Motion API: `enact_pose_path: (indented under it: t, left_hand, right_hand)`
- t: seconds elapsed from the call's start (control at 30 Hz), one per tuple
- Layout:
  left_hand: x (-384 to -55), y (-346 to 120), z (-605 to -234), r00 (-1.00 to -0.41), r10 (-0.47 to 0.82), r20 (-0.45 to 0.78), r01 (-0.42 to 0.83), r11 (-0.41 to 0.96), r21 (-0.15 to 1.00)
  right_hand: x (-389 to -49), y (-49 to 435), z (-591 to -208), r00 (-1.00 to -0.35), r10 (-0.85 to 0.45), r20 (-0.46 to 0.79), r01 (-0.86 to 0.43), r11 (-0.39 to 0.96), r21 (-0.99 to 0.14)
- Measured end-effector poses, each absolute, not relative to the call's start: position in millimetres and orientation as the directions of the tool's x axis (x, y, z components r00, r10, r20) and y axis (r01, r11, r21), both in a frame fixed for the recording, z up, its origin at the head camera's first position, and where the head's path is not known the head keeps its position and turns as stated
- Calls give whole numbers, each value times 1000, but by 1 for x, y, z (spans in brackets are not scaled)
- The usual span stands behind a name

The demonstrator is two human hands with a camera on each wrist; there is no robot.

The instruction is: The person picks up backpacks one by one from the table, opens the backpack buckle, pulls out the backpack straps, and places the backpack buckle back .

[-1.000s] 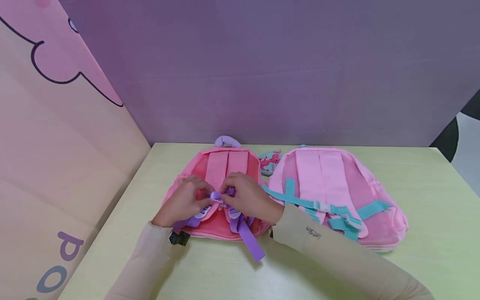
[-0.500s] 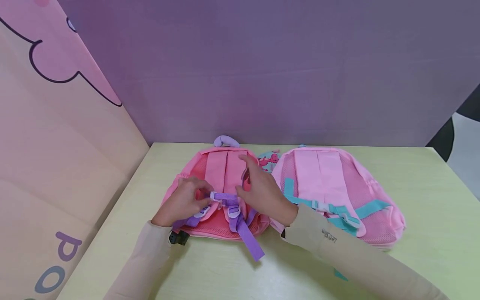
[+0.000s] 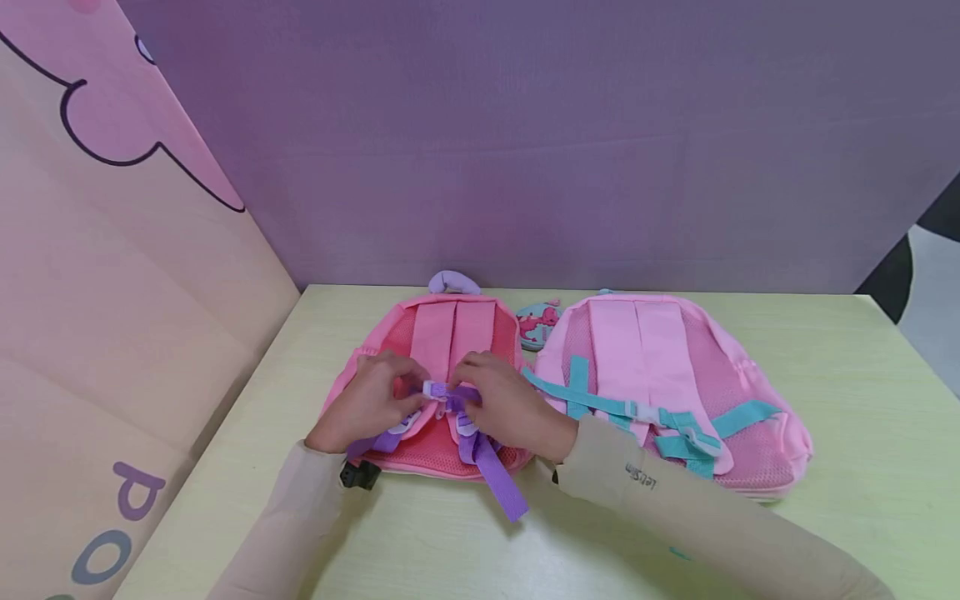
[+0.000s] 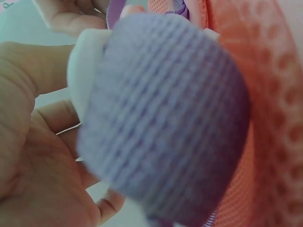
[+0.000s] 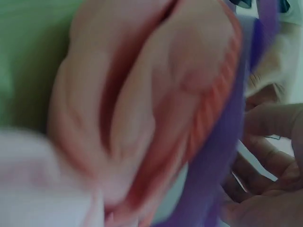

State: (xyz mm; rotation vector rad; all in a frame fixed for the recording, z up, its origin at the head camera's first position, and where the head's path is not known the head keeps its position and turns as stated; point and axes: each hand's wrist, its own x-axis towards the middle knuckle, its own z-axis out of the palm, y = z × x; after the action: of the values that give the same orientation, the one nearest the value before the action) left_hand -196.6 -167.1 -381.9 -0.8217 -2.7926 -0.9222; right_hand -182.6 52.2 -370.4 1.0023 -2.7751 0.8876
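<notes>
Left panel lettering (image 3: 140, 479): sideways on the wall; one letter "d" or "p", then "o"; the rest is cut off.
Left hand (image 3: 367, 396): narrow; thumb and fingers pinch the white buckle.
Coral backpack (image 3: 431, 333): on the near-left half of the table (image 3: 585, 558), back panel up, beneath both hands.
White buckle (image 3: 428, 390): at the backpack's middle. Step in hand, as judged: adjusting the chest fastening.
Purple strap (image 3: 441, 391): runs from buckle to right hand. Next move, as judged, calls for a steady buckle and an even pull, without twisting the webbing.
Right hand (image 3: 510, 404): narrow, fingers bent about the purple strap; firmness of hold cannot be told.
Round charm (image 3: 537, 323): between the two bags; printed figures, no legible wording.
Right sleeve (image 3: 675, 512): small dark print, apparently beginning "Let"; remainder not certain.
Pink backpack (image 3: 663, 333): right of the coral one, teal strap (image 3: 585, 398) across it; no brand legible.
</notes>
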Motion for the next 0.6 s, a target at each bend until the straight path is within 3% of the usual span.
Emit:
enact_pose_path:
  t: [0.1, 0.6]
  left_hand:
    - [-197, -168, -382, -835, 481, 265, 544, 657, 521]
    - [-195, -166, -380, -844, 470, 258, 531, 665, 526]
  right_hand:
    - [-183, 43, -373, -774, -587, 238, -611, 592, -525]
    - [-192, 23, -379, -850, -466, 247, -509, 601, -616]
